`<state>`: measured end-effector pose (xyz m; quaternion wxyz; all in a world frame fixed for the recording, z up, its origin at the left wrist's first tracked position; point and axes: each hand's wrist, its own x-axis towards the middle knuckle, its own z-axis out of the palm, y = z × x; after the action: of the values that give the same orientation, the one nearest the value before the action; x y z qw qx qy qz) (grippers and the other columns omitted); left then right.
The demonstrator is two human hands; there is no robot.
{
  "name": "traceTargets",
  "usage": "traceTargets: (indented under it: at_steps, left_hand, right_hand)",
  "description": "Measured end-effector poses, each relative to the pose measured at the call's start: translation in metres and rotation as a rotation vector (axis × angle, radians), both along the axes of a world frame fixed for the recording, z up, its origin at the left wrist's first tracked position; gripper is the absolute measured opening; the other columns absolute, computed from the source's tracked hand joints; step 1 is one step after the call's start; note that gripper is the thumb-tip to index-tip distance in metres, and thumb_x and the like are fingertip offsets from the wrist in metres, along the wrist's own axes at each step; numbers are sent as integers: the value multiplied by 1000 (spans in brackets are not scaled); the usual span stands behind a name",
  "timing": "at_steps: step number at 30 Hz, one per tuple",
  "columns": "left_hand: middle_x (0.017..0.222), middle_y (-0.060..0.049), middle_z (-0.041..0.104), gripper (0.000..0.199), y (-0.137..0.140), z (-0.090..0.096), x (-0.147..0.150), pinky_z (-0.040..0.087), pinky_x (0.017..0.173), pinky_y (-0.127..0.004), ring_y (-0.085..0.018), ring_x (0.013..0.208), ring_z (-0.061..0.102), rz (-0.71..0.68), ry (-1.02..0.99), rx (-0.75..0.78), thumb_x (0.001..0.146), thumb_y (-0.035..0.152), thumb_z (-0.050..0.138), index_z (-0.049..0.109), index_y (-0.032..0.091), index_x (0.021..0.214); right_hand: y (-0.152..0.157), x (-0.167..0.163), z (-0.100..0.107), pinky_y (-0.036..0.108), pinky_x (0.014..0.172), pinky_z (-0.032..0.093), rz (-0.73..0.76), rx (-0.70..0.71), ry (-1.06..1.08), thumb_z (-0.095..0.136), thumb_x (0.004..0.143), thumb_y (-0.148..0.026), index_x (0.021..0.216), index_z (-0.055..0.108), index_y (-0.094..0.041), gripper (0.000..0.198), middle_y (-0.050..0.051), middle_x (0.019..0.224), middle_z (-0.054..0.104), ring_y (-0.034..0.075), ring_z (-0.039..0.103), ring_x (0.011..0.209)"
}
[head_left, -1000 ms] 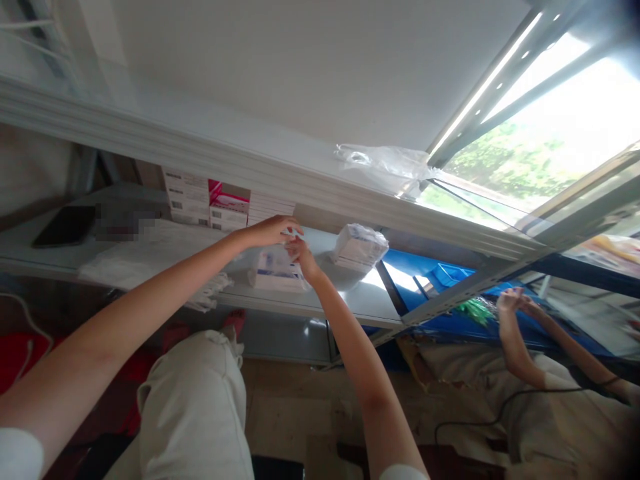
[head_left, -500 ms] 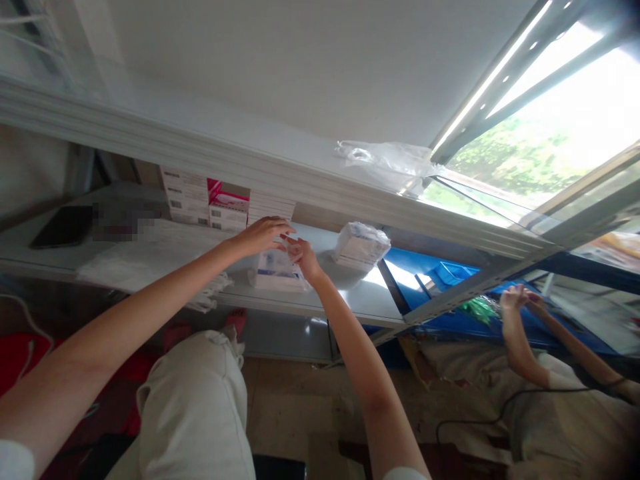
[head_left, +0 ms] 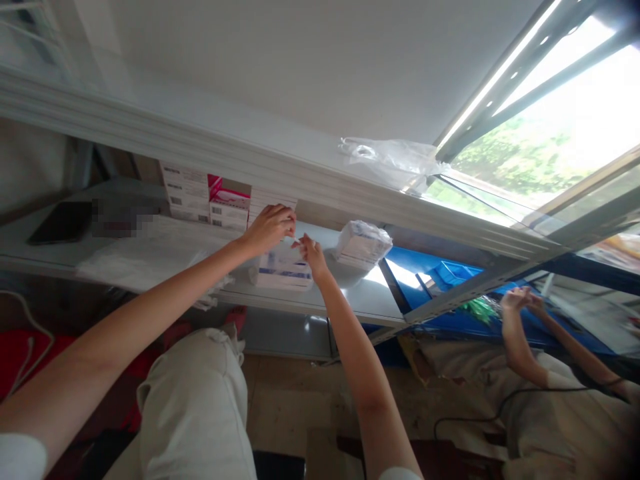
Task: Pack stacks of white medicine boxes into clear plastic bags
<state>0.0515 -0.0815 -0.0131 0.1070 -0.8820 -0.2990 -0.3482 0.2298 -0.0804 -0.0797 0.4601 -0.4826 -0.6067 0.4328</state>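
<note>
Both hands of the person before me, the left hand (head_left: 273, 227) and the right hand (head_left: 311, 253), are raised close together over the shelf (head_left: 370, 301), fingers bent inward and the fingertips nearly meeting. From where I stand I can't tell whether something thin is pinched between them; a small pale bit shows there, too small to make out.

Just below the hands, partly covered by them, sits a white box (head_left: 285, 273) with blue print, near the shelf's front edge. To the right of the right hand, a little way off, another white box (head_left: 364, 245) lies in crinkled clear plastic. Behind the left hand and to its left, white cartons (head_left: 184, 193) stand stacked, with a bright pink box (head_left: 230, 198) among them. Under and beyond the left forearm spreads a heap of clear plastic (head_left: 145, 257), and farther left of it lies a flat black object (head_left: 61, 223).

Above and to the right of the hands, a clear bag (head_left: 390, 159) rests along the upper shelf (head_left: 300, 170). Well off to the right, a co-worker's hands (head_left: 520, 298) are together near some green material (head_left: 480, 309).
</note>
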Motion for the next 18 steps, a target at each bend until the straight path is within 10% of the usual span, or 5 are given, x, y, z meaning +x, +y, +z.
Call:
traceTargets:
  at_steps: [7, 18]
  left_hand:
    - [114, -10, 61, 65, 3, -50, 21, 48, 83, -34, -21, 95, 61, -160, -251, -448, 67, 39, 79, 52, 17, 121]
    - [83, -6, 72, 14, 15, -64, 16, 48, 78, -28, -18, 82, 66, -247, -338, -707, 78, 22, 61, 70, 14, 83]
  right_hand:
    - [-9, 4, 1, 24, 49, 30, -29, 77, 46, 43, 77, -71, 65, 46, -22, 51, -4, 56, 37, 11, 35, 51]
    - [-12, 28, 4, 24, 50, 29, 70, 228, -293, 56, 78, -46, 58, 62, -19, 34, -5, 45, 42, 10, 37, 46]
